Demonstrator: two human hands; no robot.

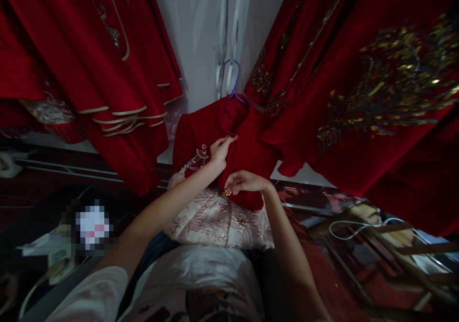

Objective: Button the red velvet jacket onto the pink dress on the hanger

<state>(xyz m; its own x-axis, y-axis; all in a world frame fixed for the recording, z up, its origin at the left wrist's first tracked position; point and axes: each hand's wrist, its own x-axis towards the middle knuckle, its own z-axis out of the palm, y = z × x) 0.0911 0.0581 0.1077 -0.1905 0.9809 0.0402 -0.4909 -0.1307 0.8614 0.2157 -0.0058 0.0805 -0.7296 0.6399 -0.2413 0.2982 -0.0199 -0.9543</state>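
A small red velvet jacket (201,135) hangs in front of me on a purple hanger (234,84), over a pale pink embroidered skirt (215,221). My left hand (219,153) is raised against the jacket's front, its fingers pinched on a small beaded fastening near the collar. My right hand (245,182) lies lower on the jacket's front edge, fingers closed on a small gold bead or button. A beaded tassel ornament (199,158) hangs on the jacket to the left of my left hand.
Long red gowns with gold trim (107,73) hang at the left. A red gown with heavy gold embroidery (376,97) hangs at the right. A white wall (201,30) is behind. White cable and a wooden frame (362,226) lie at the lower right.
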